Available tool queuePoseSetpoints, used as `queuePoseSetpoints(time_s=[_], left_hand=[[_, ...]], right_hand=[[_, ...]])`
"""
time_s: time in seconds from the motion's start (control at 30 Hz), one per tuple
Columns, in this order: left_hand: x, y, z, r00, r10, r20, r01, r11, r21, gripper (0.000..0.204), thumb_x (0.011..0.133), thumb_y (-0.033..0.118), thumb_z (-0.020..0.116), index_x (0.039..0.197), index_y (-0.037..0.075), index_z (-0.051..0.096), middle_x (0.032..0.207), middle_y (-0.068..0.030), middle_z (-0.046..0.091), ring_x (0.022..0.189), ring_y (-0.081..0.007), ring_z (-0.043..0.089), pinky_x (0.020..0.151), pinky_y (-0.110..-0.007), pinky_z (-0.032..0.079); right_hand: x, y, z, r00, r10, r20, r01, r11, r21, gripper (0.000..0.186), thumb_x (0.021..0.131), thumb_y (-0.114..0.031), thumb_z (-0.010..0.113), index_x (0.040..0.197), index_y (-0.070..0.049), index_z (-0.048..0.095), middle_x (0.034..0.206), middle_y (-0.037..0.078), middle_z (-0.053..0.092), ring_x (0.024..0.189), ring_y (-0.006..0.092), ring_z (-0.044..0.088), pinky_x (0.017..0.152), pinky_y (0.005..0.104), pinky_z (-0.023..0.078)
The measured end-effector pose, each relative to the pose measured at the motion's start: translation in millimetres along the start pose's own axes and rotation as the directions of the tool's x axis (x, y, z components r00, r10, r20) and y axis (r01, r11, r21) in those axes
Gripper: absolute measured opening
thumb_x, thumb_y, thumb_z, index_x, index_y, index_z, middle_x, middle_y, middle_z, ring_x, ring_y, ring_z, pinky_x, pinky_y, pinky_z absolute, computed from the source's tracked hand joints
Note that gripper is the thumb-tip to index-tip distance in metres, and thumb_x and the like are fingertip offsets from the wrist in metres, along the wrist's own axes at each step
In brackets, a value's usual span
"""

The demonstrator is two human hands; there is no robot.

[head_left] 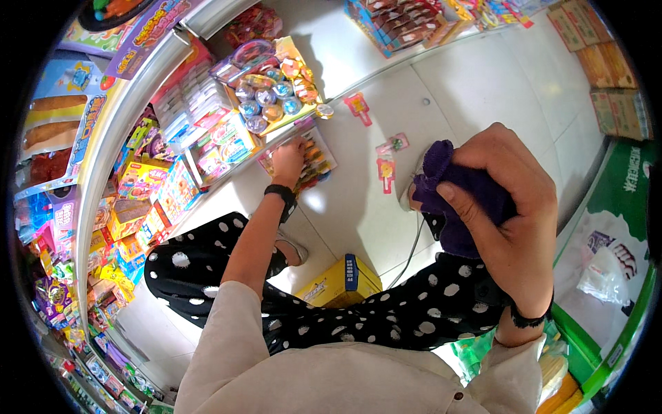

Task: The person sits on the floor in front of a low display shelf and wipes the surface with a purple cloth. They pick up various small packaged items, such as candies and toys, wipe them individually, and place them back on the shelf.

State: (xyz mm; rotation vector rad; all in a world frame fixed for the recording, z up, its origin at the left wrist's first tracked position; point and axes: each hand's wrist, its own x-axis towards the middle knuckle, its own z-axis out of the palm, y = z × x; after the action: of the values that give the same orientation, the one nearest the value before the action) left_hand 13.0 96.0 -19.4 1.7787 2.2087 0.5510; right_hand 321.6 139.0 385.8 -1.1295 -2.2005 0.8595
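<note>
My right hand is closed around a bunched dark purple cloth, raised above my right knee. My left hand reaches low to the shelf edge. Its fingers are curled at the near side of a shallow display box of small colourful packets; the fingertips are partly hidden. Just above that box, a yellow display box holds several round, clear-topped sweets. Loose pink packets lie on the pale tiles: one pink packet farther off, another pink packet closer to the cloth.
Stocked shelves curve along the left. A yellow carton stands on the floor between my legs, with a thin cable beside it. Cardboard cartons are stacked at far right, above a green-edged cabinet.
</note>
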Motion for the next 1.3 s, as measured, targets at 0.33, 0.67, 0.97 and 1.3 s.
queuePoseSetpoints(time_s=[0.33, 0.67, 0.97, 1.3], left_hand=[[7.0, 34.9, -5.8, 0.995, 0.006, 0.102, -0.019, 0.993, 0.121, 0.019, 0.091, 0.027, 0.065, 0.102, 0.014, 0.074, 0.088, -0.0115, 0.074, 0.080, -0.0336, 0.071, 0.070, -0.046, 0.056], [-9.2, 142.4, 69.5, 0.891, 0.222, 0.397, -0.097, 0.946, -0.311, 0.040, 0.082, 0.021, 0.077, 0.115, 0.007, 0.062, 0.110, -0.0126, 0.067, 0.105, -0.0332, 0.064, 0.087, -0.044, 0.053], [-36.9, 155.5, 171.9, 0.905, 0.244, 0.349, -0.308, 0.941, 0.140, 0.069, 0.064, 0.023, 0.089, 0.122, 0.005, 0.055, 0.121, -0.0119, 0.054, 0.118, -0.0303, 0.051, 0.095, -0.044, 0.044], [-46.6, 149.7, 140.9, 0.869, 0.137, 0.476, 0.145, 0.849, -0.508, 0.044, 0.071, 0.012, 0.082, 0.103, 0.008, 0.052, 0.103, -0.0133, 0.062, 0.099, -0.0327, 0.062, 0.084, -0.042, 0.050]], right_hand=[[-2.4, 10.7, -14.3, 0.998, -0.004, -0.067, 0.005, 1.000, 0.010, 0.020, 0.081, 0.007, 0.074, 0.096, 0.004, 0.061, 0.091, 0.007, 0.058, 0.086, 0.0159, 0.057, 0.080, 0.0245, 0.044], [-15.8, 34.5, -48.8, 0.967, 0.172, -0.189, -0.175, 0.985, 0.002, 0.018, 0.086, 0.007, 0.070, 0.101, 0.004, 0.061, 0.096, 0.005, 0.059, 0.088, 0.0123, 0.055, 0.084, 0.0213, 0.042], [-24.6, 40.1, -54.7, 0.972, 0.165, -0.166, -0.160, 0.986, 0.038, 0.025, 0.085, 0.010, 0.069, 0.109, 0.003, 0.065, 0.105, 0.007, 0.064, 0.093, 0.0133, 0.059, 0.085, 0.0231, 0.045], [-17.3, 36.1, -53.5, 0.981, 0.154, -0.115, -0.155, 0.988, 0.005, 0.018, 0.085, 0.008, 0.070, 0.101, 0.005, 0.062, 0.096, 0.005, 0.061, 0.089, 0.0113, 0.058, 0.084, 0.0218, 0.044]])
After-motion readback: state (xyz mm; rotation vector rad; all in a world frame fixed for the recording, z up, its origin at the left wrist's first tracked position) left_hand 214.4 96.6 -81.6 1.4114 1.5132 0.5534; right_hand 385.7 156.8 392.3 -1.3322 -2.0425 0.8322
